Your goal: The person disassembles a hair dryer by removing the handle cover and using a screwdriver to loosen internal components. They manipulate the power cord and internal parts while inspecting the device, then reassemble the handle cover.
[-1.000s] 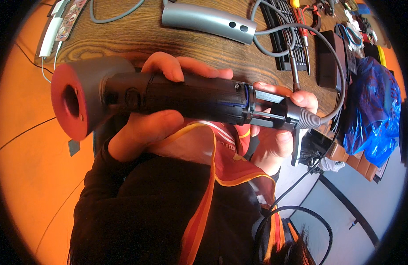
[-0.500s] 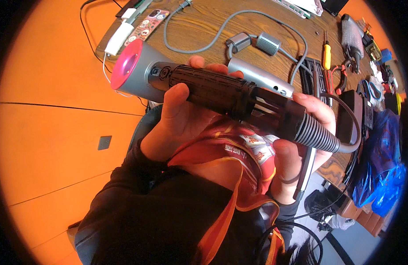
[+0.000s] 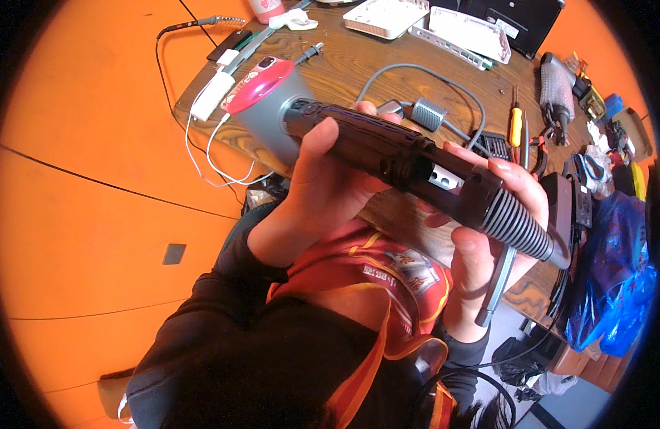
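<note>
A hair dryer with a silver head (image 3: 269, 125), a pink end and a bare black inner handle (image 3: 373, 143) is held tilted across my body. My left hand (image 3: 308, 189) wraps the black handle near the head, thumb on top. My right hand (image 3: 469, 261) grips the handle's other end, by the ribbed cord sleeve (image 3: 519, 225). A slim dark-and-silver rod (image 3: 495, 289), like a pen screwdriver, is tucked in the right hand too. Through a gap in the handle shows part of a silver tube (image 3: 444, 177) behind it.
On the wooden table (image 3: 337, 61) lie a grey cable with a mesh cylinder (image 3: 428, 114), a yellow-handled screwdriver (image 3: 515, 127) and white plastic trays (image 3: 387, 18). A soldering iron (image 3: 201, 23) is at far left, a blue plastic bag (image 3: 608, 272) at right.
The hair dryer sits farther right in the view, its pink end turned more upward. More of the table's far side shows, and the silver tube is now mostly hidden. Both hands keep their hold.
</note>
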The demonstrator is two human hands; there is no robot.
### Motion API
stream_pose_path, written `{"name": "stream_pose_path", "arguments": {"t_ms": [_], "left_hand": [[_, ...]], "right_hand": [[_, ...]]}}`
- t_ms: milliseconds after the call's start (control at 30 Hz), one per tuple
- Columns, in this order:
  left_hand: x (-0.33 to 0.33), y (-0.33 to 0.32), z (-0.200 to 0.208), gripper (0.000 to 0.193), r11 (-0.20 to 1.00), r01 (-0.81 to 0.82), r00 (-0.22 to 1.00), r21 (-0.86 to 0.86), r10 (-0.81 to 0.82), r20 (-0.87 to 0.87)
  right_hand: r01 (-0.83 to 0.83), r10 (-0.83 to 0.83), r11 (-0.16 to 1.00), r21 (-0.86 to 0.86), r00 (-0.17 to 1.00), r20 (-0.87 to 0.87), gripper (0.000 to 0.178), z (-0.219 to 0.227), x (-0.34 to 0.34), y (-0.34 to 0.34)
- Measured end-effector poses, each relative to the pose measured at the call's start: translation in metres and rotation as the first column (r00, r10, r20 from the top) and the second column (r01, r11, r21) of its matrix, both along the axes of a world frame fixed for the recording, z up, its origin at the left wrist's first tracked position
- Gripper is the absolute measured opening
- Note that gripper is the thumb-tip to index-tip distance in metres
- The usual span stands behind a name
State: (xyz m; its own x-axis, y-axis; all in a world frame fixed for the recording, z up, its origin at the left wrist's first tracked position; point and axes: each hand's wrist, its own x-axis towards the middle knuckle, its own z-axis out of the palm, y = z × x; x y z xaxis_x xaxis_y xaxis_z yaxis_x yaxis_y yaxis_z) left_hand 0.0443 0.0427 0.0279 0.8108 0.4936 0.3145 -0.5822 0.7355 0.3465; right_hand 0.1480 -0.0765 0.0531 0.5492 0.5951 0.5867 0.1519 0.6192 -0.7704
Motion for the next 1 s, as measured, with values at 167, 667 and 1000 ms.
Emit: {"name": "stream_pose_path", "arguments": {"t_ms": [167,667,1000], "left_hand": [[0.014,0.001,0.002,0.035,1.0,0.005,0.997,-0.029,-0.007,-0.072],[0.029,-0.002,0.015,0.041,1.0,-0.013,0.979,-0.02,0.009,-0.205],[0.03,-0.004,0.014,0.034,0.999,-0.052,0.99,-0.015,0.05,-0.13]], "right_hand": [[0.053,-0.062,0.998,0.035,0.944,0.323,0.059,0.002,0.012,-0.002],[0.167,-0.21,0.977,0.13,0.84,0.5,0.059,-0.003,0.01,0.003],[0.216,-0.266,0.96,0.181,0.906,0.328,0.064,-0.009,0.001,0.003]]}}
